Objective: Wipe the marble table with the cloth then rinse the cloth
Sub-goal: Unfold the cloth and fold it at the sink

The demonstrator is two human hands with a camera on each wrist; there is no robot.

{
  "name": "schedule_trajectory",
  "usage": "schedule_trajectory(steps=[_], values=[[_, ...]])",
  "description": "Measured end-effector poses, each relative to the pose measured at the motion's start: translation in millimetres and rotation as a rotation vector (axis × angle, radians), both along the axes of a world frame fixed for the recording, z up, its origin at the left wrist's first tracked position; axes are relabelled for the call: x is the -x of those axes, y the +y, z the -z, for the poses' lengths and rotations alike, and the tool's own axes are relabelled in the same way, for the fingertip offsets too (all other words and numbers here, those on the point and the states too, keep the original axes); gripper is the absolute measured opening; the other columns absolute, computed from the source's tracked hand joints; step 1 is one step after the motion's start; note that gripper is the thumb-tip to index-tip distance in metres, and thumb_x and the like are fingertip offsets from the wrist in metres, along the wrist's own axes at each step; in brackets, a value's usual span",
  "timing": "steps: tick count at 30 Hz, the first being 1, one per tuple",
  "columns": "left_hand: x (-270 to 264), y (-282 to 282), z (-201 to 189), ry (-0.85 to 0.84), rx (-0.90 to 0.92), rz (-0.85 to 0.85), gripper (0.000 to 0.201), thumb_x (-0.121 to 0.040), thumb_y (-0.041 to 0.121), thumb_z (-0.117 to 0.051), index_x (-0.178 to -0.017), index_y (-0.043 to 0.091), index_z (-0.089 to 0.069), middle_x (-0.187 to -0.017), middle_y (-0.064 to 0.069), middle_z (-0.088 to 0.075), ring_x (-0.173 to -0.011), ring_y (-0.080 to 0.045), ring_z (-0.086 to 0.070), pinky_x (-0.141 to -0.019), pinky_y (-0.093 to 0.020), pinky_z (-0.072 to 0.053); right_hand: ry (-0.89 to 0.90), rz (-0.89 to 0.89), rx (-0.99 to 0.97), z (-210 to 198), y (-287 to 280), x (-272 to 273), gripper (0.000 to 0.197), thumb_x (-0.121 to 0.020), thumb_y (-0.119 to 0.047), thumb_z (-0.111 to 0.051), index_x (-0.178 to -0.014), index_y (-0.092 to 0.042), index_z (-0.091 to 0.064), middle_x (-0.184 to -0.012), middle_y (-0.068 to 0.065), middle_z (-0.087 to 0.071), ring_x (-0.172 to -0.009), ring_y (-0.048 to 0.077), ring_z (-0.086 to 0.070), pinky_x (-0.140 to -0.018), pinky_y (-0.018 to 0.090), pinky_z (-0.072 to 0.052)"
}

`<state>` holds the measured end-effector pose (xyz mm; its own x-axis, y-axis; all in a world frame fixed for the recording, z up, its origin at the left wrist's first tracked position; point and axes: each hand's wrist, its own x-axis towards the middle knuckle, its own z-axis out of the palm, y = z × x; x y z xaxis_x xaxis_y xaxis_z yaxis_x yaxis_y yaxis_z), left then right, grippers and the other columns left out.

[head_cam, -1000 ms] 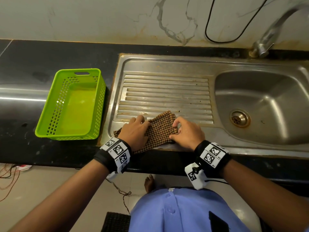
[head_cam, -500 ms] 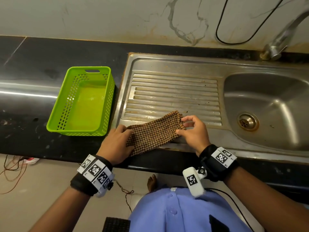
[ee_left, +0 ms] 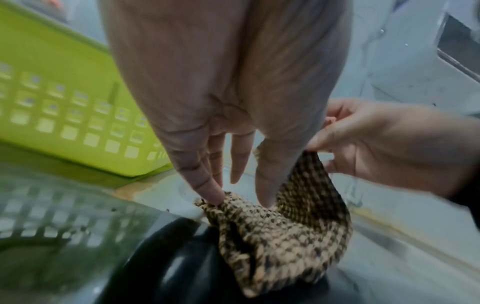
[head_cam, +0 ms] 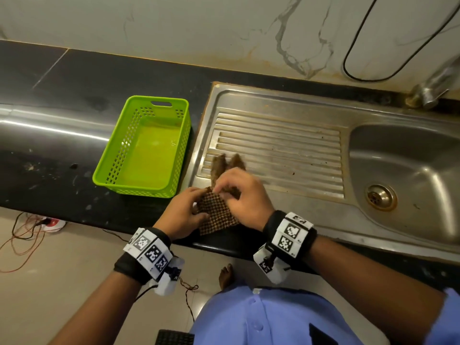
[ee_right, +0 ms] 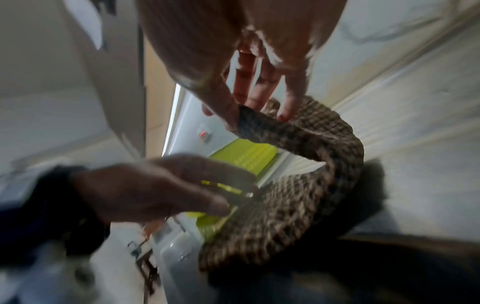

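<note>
The brown checked cloth (head_cam: 216, 216) lies at the front left corner of the steel drainboard (head_cam: 273, 150), partly over the black counter's edge. My right hand (head_cam: 222, 192) pinches one edge of the cloth (ee_right: 298, 205) between thumb and fingers and holds it lifted and curled over towards the left. My left hand (head_cam: 199, 204) holds the opposite edge low, its fingertips (ee_left: 211, 196) down on the cloth (ee_left: 285, 236). The right hand (ee_left: 319, 144) shows beside it, and the left hand (ee_right: 233, 199) shows in the right wrist view. The far part of the cloth is blurred.
An empty green basket (head_cam: 149, 145) stands on the black counter (head_cam: 49, 145), just left of the drainboard. The sink basin (head_cam: 410, 170) with its drain lies to the right, the tap (head_cam: 433, 88) behind it. A black cable (head_cam: 373, 58) hangs on the wall.
Both hands have shifted left along the drainboard's front edge. The right hand has lifted its edge of the flat cloth and carried it over towards the left hand.
</note>
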<state>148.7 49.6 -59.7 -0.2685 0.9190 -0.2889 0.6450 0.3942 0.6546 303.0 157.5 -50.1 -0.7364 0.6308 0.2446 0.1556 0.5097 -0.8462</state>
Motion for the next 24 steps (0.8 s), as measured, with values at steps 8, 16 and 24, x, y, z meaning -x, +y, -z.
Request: schedule_trajectory(steps=[8, 16, 24], values=[[3, -6, -1, -0.661, -0.078, -0.563, 0.051, -0.099, 0.01, -0.046, -0.146, 0.024, -0.031, -0.091, -0.009, -0.058, -0.078, -0.016, -0.058, -0.071, -0.029, -0.051, -0.127, -0.392, -0.271, 31, -33, 1, 0.023, -0.082, -0.003, -0.051, -0.084, -0.013, -0.072, -0.099, 0.005, -0.068, -0.087, 0.025, -0.063, -0.074, 0.041, -0.053], [4, -5, 5, -0.218, -0.031, -0.294, 0.041, -0.081, 0.022, -0.075, -0.118, 0.026, -0.059, -0.106, 0.006, -0.062, -0.088, -0.013, -0.065, -0.08, -0.032, -0.055, -0.253, -0.58, -0.227, 17, -24, -10, 0.027, -0.078, 0.004, -0.068, -0.095, -0.016, -0.074, -0.106, 0.0, -0.072, -0.099, 0.017, -0.066, -0.084, 0.036, -0.055], [-8, -1, -8, 0.406, 0.101, -0.028, 0.061, -0.081, 0.018, -0.071, -0.136, 0.028, -0.045, -0.129, -0.008, -0.038, -0.117, -0.027, -0.046, -0.095, -0.038, -0.048, -0.493, 0.054, -0.06, 3, 6, -21, 0.032, -0.087, -0.03, -0.068, -0.117, -0.025, -0.064, -0.1, -0.007, -0.066, -0.087, 0.009, -0.059, -0.086, 0.036, -0.053]])
